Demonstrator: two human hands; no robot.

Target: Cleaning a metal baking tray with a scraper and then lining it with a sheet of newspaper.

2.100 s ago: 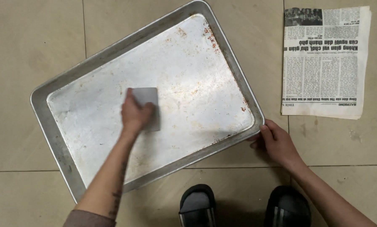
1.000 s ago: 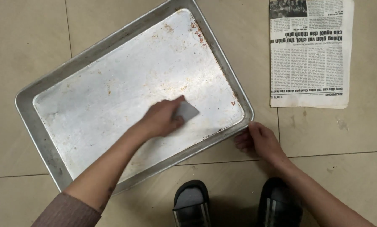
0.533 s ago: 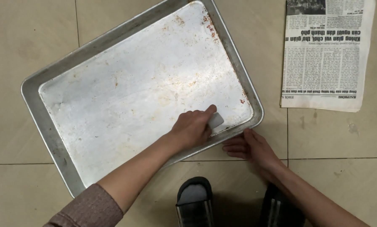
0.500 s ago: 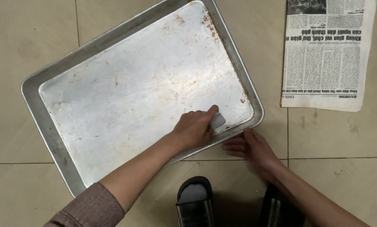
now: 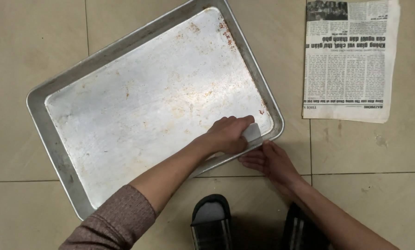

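The scrubbing looks to have reached the near right corner of the big metal tray (image 5: 138, 106), which lies askew on the tiled floor (image 5: 31, 37) with rusty brown specks scattered over its bottom and along its far right edge. The left hand (image 5: 227, 135) is curled over a small pale scouring pad (image 5: 252, 133), fingers closed around it and pressing it down right where the tray's bottom meets the rim; only one end of the pad peeks out past the knuckles. The right hand (image 5: 267, 159) rests at the outside of that same corner, fingers loosely bent against the rim, its grip more a brace than a clasp, holding nothing else. To my eye the next stroke wants firm downward pressure along the corner seam while the other hand keeps the tray from sliding. A sheet of newspaper (image 5: 348, 58) lies well apart to the right, and two dark slippers (image 5: 212, 227) show at the bottom.
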